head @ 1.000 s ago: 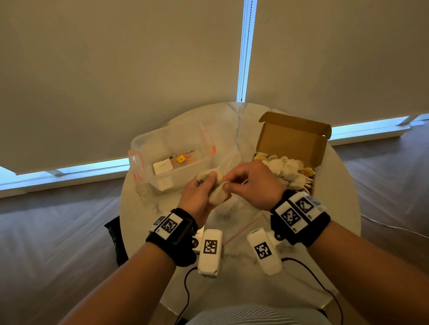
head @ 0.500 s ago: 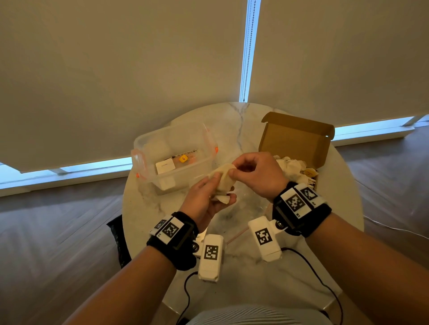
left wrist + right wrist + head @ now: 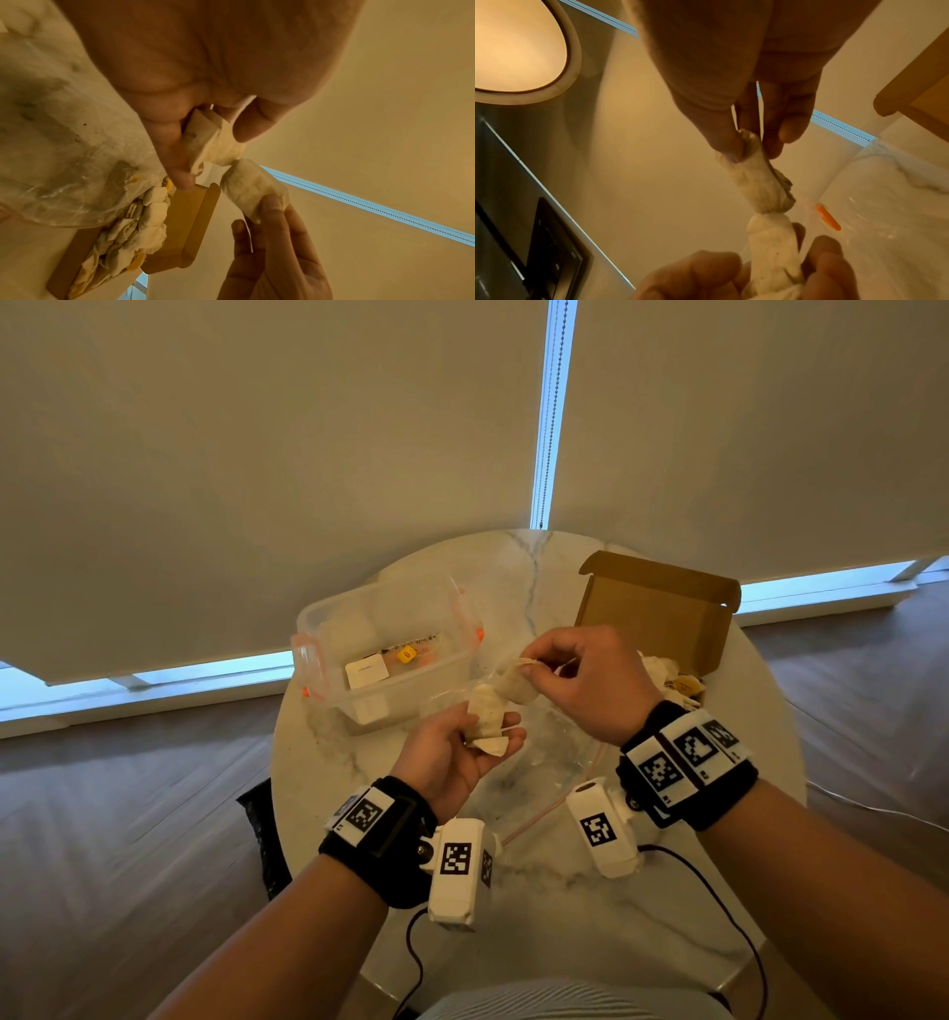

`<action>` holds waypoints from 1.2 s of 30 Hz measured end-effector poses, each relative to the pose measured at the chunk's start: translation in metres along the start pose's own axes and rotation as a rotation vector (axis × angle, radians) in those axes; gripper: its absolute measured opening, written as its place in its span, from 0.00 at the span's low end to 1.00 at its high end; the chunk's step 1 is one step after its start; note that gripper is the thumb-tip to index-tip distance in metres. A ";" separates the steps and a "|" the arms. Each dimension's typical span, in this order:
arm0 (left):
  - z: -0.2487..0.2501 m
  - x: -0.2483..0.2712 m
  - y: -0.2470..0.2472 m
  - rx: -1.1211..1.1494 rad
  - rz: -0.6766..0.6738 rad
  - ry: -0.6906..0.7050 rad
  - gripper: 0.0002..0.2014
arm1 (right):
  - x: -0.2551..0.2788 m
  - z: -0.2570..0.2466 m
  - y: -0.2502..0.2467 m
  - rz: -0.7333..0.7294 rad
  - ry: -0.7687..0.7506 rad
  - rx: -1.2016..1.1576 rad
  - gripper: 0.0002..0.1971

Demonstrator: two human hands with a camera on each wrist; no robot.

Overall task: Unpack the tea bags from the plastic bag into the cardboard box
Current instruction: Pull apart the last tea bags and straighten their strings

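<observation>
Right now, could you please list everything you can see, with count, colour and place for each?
tea bags in hand: at least two, off-white, joined end to end between both hands above the table
tea bags in box: a heap, count unclear, off-white with yellow tags, in the cardboard box
cardboard box: one, brown, lid up, table's far right
plastic bag: one, clear, on the table under the hands
plastic container: one, clear with orange clips, table's far left, cards and a yellow item inside
table: one, round, white marble
roller blinds: two, beige, behind the table
wrist cameras: two, white
left hand: grips the lower bag
right hand: pinches the upper bag
</observation>
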State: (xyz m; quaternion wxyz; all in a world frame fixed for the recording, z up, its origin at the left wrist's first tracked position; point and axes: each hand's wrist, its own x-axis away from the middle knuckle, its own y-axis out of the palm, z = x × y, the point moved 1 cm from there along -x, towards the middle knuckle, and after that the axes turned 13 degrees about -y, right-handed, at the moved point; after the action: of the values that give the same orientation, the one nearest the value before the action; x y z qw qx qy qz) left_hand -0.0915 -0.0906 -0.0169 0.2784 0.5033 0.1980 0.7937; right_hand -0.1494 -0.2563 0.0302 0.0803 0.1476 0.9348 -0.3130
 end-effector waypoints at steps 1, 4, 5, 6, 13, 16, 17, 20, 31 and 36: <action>0.000 -0.001 0.000 -0.006 0.020 0.011 0.16 | 0.000 -0.002 0.000 0.004 -0.012 0.006 0.03; 0.000 -0.001 -0.001 -0.058 0.070 0.046 0.13 | -0.002 -0.004 -0.002 0.017 -0.037 0.054 0.03; -0.001 -0.001 -0.001 -0.084 0.078 0.055 0.13 | -0.004 -0.003 -0.003 0.027 -0.036 0.070 0.03; -0.001 -0.001 -0.001 -0.112 0.084 0.062 0.14 | -0.006 -0.001 -0.004 0.041 -0.032 0.078 0.03; -0.002 -0.001 0.001 -0.238 0.101 0.103 0.14 | -0.012 0.015 -0.002 0.006 -0.105 0.014 0.06; -0.002 0.000 0.003 -0.266 0.088 0.096 0.14 | -0.013 0.022 0.004 -0.038 -0.152 0.050 0.04; -0.002 0.000 0.003 -0.271 0.085 0.089 0.14 | -0.014 0.024 0.005 -0.059 -0.169 0.067 0.03; -0.002 0.001 0.004 -0.279 0.074 0.072 0.14 | -0.015 0.026 0.008 -0.147 -0.273 0.157 0.05; 0.000 0.002 0.005 -0.242 0.065 0.038 0.14 | -0.014 0.019 0.021 -0.182 -0.271 0.159 0.04; 0.001 0.005 0.001 -0.207 0.045 0.019 0.27 | -0.013 0.020 0.020 -0.128 -0.191 0.173 0.04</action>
State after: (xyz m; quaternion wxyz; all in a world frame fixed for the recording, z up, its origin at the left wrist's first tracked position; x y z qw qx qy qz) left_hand -0.0927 -0.0883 -0.0126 0.3090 0.4687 0.1060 0.8207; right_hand -0.1295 -0.2560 0.0060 0.1358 0.0634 0.8999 -0.4095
